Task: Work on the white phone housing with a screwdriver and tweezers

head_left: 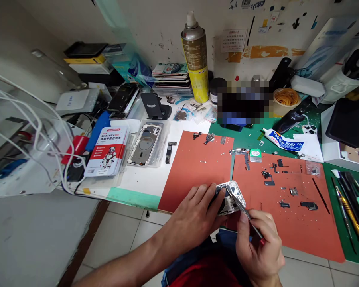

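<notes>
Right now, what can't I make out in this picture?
All in the head view:
Phone shell: partly hidden by the left hand.
Metal tool: its tip is too small to tell what it touches; the right hand covers part of its handle.
Dark item at the back: blurred by pixelation.
White box: cut off by the right edge.

The person is wearing the one camera on the head, and it is looking forward and downward over the tabletop (148,181). It is viewing the work from above and from the person's own side, so the red clothing (206,275) is appearing at the lower edge. The left grip (197,203) and the right grip (260,243) are standing quite near the lens, low and right of the middle. The wall (155,24) is closing the view behind, while the floor (116,231) is showing below the tabletop's front edge.
</notes>
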Demonstrator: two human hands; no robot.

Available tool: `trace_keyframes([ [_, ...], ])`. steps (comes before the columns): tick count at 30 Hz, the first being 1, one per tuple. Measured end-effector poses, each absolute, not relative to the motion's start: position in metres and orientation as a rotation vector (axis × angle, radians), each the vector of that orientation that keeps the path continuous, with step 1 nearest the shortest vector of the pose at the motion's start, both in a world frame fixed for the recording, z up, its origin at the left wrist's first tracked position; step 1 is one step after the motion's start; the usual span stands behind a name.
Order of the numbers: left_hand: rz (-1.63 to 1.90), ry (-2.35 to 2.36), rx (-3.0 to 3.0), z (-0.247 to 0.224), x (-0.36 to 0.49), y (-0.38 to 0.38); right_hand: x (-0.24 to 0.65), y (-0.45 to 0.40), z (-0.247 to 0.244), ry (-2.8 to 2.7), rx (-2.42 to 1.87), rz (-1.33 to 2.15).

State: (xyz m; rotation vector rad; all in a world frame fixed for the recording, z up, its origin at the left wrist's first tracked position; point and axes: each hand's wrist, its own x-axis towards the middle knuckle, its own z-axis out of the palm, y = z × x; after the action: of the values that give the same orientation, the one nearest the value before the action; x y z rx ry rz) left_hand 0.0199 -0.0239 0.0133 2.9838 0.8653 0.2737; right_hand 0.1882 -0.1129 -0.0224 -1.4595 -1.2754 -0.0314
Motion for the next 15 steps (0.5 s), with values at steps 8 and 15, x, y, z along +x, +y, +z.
trace_keyframes([
  [8, 0.523, 0.893, 2.819, 0.017, 0.017, -0.021, 0.183, -0.116, -0.004, -0.706, -1.604, 0.273],
  [15, 0.662, 0.784, 2.361, 0.026, 0.029, 0.003, 0.181, -0.112, 0.02, -0.271, -1.589, 0.464],
])
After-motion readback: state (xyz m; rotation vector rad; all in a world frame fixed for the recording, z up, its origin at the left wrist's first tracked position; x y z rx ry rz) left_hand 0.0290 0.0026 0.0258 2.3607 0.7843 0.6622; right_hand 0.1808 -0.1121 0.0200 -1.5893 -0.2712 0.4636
